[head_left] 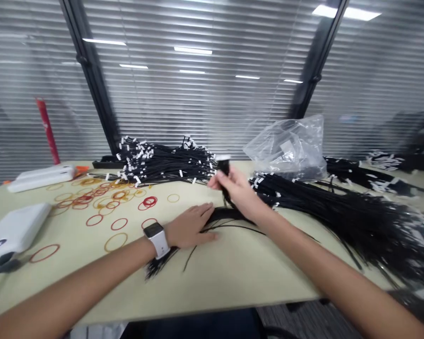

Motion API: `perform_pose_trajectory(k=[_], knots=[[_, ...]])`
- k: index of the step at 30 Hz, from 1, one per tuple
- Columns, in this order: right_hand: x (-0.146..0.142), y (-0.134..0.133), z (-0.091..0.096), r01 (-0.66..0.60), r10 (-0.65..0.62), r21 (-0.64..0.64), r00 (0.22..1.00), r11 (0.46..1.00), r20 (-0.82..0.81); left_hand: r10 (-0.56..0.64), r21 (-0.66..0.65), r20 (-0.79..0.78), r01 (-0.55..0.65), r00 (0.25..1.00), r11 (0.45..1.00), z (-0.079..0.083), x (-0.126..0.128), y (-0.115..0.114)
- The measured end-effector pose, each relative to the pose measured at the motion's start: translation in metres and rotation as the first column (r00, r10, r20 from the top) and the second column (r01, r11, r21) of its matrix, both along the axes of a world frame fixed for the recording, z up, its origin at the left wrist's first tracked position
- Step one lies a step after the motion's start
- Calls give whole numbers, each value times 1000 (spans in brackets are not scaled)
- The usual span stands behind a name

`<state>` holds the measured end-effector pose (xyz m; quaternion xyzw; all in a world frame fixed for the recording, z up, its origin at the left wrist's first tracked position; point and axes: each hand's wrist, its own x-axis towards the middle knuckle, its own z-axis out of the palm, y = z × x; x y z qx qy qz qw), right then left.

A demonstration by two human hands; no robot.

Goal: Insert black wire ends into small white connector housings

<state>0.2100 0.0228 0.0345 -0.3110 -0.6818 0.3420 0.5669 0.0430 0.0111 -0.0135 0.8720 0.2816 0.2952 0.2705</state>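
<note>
My left hand, a watch on its wrist, lies flat with fingers stretched over a bundle of black cables on the table. The bundle's loose ends stick out below that wrist. Raised just above the bundle, my right hand is closed round black cables with a white connector end pointing up. The grip hides how many cables it holds. Right of this hand lies a thick bunch of black cables with white ends. Behind both hands is a heap of black cables with white connectors.
Red and yellow rubber bands are scattered at the left. Two white devices lie at the left edge, the nearer one with a dark cord. A clear plastic bag stands behind the cables. A red tube rises at the back left.
</note>
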Motion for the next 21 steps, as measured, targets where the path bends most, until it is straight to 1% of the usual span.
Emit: perform_pose_trajectory(k=[2, 5, 6, 8, 10, 13, 16, 18, 21], knots=[[19, 3, 23, 85, -78, 65, 992, 994, -94, 0, 63, -82, 5, 997, 998, 1, -2, -1], [51, 1, 61, 205, -162, 157, 955, 966, -250, 12, 134, -169, 11, 986, 991, 1, -2, 1], [61, -1, 73, 237, -174, 188, 938, 953, -299, 16, 150, -197, 14, 980, 989, 0, -2, 2], [78, -6, 93, 275, -187, 232, 922, 933, -340, 25, 174, -257, 21, 966, 985, -4, -1, 6], [91, -8, 107, 312, -183, 287, 898, 906, -400, 35, 190, -315, 27, 948, 981, -8, -1, 10], [106, 2, 117, 358, -140, 303, 817, 883, -559, 53, 209, -389, 32, 920, 977, -13, 0, 14], [115, 19, 118, 402, -117, 292, 736, 868, -666, 76, 229, -448, 32, 891, 973, -12, 0, 15], [113, 30, 114, 427, -112, 300, 711, 853, -694, 88, 241, -479, 34, 874, 970, -10, 0, 13], [99, 44, 106, 504, -165, 268, 658, 821, -734, 113, 263, -507, 28, 854, 964, -7, 1, 10]])
